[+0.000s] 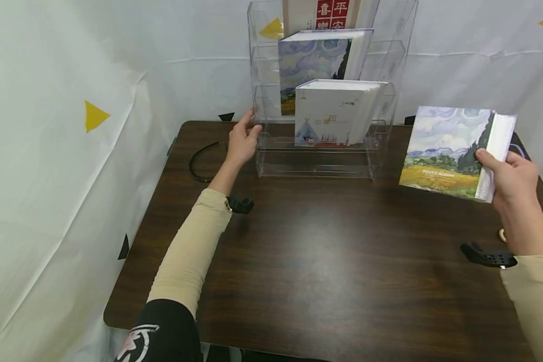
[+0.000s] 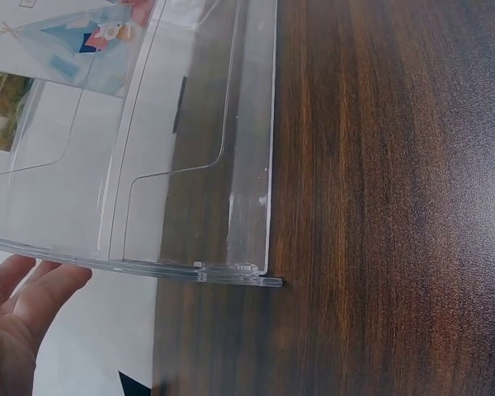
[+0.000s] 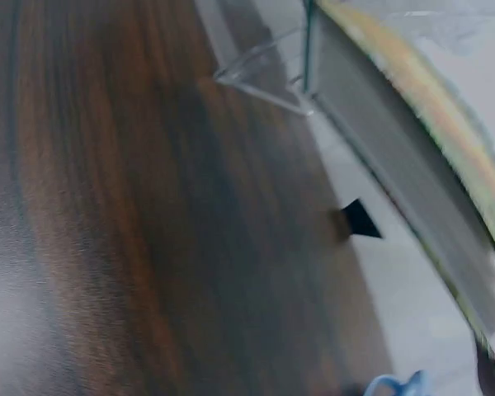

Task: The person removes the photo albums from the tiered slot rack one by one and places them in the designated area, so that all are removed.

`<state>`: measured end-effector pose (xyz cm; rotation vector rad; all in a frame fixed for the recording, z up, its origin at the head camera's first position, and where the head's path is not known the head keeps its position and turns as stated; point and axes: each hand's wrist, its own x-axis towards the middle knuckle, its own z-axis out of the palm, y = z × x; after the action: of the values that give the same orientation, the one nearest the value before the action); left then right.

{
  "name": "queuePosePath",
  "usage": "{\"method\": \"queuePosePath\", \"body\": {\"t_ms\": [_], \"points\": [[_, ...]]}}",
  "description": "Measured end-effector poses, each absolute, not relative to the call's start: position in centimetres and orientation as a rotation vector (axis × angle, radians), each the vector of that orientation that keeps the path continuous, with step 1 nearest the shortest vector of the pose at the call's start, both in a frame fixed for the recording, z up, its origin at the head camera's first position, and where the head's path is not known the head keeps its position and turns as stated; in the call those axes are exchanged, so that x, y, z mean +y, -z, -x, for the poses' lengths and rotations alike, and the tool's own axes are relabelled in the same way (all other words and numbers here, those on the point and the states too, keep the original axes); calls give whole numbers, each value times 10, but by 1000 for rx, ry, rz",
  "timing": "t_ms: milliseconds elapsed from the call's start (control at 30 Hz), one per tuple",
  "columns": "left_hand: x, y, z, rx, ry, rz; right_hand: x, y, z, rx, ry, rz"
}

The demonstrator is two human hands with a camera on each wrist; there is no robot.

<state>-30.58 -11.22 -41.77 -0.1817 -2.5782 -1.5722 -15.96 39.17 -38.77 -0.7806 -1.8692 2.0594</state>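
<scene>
While the left hand [image 1: 242, 138] is laid with straight fingers [image 2: 33, 289] against the left wall of the clear acrylic rack [image 1: 271, 100] at the far side of the dark wooden surface [image 1: 326, 261], a photo album [image 1: 448, 151] with a painted landscape cover is held up at the right, well apart from the rack. The right hand [image 1: 513, 181] is clamped on the album's page edge, thumb on the cover. A white album [image 1: 330, 113] and a second landscape album [image 1: 312, 60] are stood in the rack. A black headband [image 1: 201, 161] is seen left of the rack.
</scene>
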Motion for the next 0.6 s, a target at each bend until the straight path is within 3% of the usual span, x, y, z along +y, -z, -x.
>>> {"method": "queuePosePath", "body": {"t_ms": [200, 433, 600], "points": [[-111, 420, 308, -2590, 1567, 190, 397, 411, 168, -2127, -2086, 1032], [-114, 420, 309, -2590, 1561, 185, 400, 432, 187, -2339, -2040, 1089], [-113, 421, 309, -2581, 1565, 191, 408, 441, 194, -2624, -1747, 996]]}}
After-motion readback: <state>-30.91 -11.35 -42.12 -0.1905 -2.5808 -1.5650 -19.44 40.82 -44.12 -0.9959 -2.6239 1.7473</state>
